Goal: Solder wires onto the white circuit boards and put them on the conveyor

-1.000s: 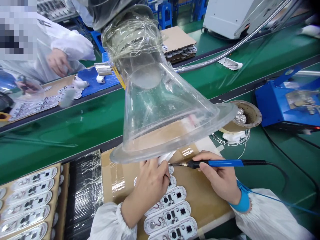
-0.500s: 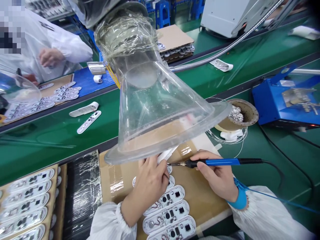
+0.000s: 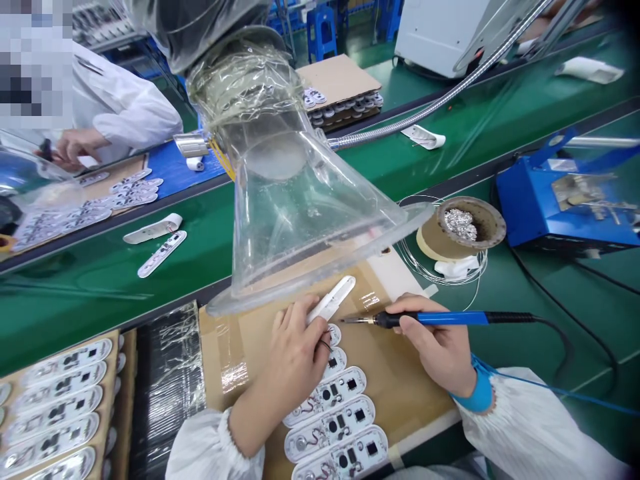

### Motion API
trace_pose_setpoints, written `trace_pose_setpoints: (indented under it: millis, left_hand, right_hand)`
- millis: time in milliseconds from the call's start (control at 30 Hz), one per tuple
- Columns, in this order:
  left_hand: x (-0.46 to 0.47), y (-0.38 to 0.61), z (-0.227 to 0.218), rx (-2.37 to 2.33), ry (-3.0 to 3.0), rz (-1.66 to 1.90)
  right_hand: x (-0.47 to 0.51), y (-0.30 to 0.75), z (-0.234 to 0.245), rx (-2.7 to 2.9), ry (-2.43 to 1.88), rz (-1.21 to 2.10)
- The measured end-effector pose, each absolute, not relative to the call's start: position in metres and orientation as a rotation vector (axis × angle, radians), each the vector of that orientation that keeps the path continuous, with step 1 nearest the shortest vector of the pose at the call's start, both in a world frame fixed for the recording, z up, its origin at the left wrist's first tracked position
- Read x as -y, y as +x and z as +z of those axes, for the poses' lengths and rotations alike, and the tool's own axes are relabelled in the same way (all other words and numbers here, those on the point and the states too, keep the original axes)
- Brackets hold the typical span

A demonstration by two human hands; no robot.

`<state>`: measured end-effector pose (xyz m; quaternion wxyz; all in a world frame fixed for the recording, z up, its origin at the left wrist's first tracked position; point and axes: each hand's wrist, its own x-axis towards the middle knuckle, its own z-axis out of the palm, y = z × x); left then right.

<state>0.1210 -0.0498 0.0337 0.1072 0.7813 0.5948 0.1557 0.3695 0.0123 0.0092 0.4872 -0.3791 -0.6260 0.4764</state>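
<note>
In my right hand (image 3: pixel 440 337) is a soldering iron (image 3: pixel 450 319) with a blue and black handle, its metal tip pointing left, a short gap from my left fingers. My left hand (image 3: pixel 300 343) is closed with its fingertips on a long white plastic shell (image 3: pixel 336 298), which sticks out up and to the right. A thin dark wire (image 3: pixel 325 344) shows at the left fingertips; its ends are hidden. Below lies a row of oblong white pieces with circuit boards (image 3: pixel 345 421), on brown cardboard (image 3: pixel 395 380). My left hand covers part of that row.
A clear fume hood (image 3: pixel 305 220) hangs low above the hands. At right stand a cup of silvery wire (image 3: pixel 460 227) and a blue metal stand (image 3: pixel 550 200). More board pieces (image 3: pixel 55 403) lie at left. Across the green belt (image 3: pixel 210 240) a co-worker's hand (image 3: pixel 83 147) is busy.
The soldering iron's tip has drawn slightly away from my left fingers. More of the white shell now shows below the hood. The whole view has shifted a little.
</note>
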Motion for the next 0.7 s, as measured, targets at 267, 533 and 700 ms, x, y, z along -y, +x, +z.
trace_pose_setpoints:
  millis: [267,533,700]
  left_hand:
    - [0.051,0.095,0.064,-1.433,2.03,0.39]
    - [0.027,0.099,0.076,-1.311,2.071,0.344]
    - [0.031,0.105,0.069,-1.406,2.083,0.377]
  right_hand:
    - [-0.009,0.375,0.008,1.457,-0.945,1.173]
    - [-0.006,0.377,0.007,1.439,-0.979,1.176]
    - [-0.006,0.376,0.008,1.421,-1.001,1.157]
